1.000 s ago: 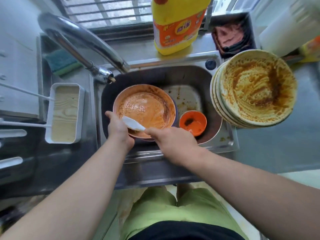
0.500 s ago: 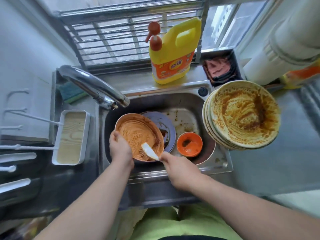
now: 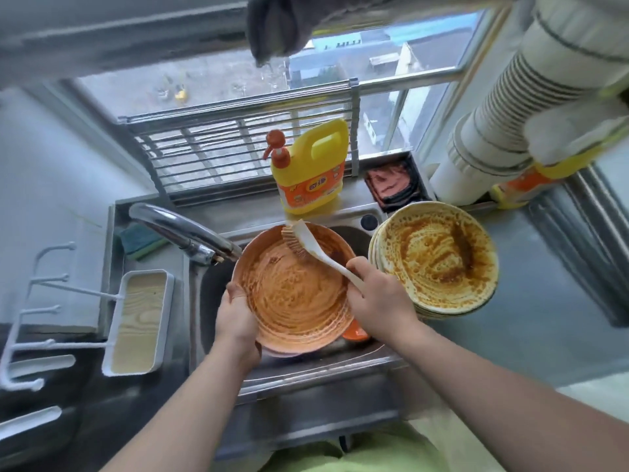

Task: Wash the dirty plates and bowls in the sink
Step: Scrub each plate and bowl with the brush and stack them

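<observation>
1. Orange plate [image 3: 292, 294] held over the sink [image 3: 320, 364], tilted up toward the face; smeared all over with orange sauce, streaked in rings. Tilt likely meant to expose the whole dirty surface to the brush and let runoff fall into the basin.
2. Left hand [image 3: 236, 321] gripping the plate's near-left rim, thumb on the face, fingers curled behind. Serves as the anchor against scrubbing pressure.
3. Right hand [image 3: 377, 301] closed around the white handle of the brush [image 3: 308, 245]; bristles pressed on the plate's far edge. Long handle keeps the hand clear of the sauce.
4. Small orange bowl [image 3: 355, 332] peeking out under the plate's right edge, down in the sink, waiting.
5. Stack of dirty plates [image 3: 439, 260] on the counter just right of the sink, brown-stained. Parked within reach; most of the job judged still ahead.
6. Faucet [image 3: 185, 235] at the left, spout beside the plate's rim; no water visible.
7. Yellow soap jug [image 3: 311, 172] behind the sink, pump toward the basin; green sponge [image 3: 139, 240] lying behind the faucet, unused.
</observation>
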The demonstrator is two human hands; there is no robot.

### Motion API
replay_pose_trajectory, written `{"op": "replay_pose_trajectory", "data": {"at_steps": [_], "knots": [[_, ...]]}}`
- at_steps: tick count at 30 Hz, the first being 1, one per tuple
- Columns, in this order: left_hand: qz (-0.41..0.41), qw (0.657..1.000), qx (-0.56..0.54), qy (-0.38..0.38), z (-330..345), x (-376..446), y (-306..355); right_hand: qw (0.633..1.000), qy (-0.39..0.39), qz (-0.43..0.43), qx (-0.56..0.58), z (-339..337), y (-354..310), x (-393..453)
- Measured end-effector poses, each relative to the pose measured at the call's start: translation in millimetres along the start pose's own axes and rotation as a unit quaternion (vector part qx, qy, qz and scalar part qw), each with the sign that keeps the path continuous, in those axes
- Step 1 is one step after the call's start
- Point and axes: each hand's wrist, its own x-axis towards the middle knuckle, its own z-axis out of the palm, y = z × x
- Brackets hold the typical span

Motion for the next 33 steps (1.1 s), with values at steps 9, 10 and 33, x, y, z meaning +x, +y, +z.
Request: {"op": "replay_pose_trajectory", "data": {"at_steps": [9,10,33], "knots": [[-0.008,0.937,0.154,-0.312,128,-38,19,0.954,0.19,0.231,0.007,-90,95,-43],[-0.018,0.936,0.148,-0.318,131,-37,20,0.951,0.185,0.246,0.005,-90,104,-44],[-0.145,0.939,0.311,-0.018,-39,148,-75,0.946,-0.216,0.06,-0.232,147,36,105]]}}
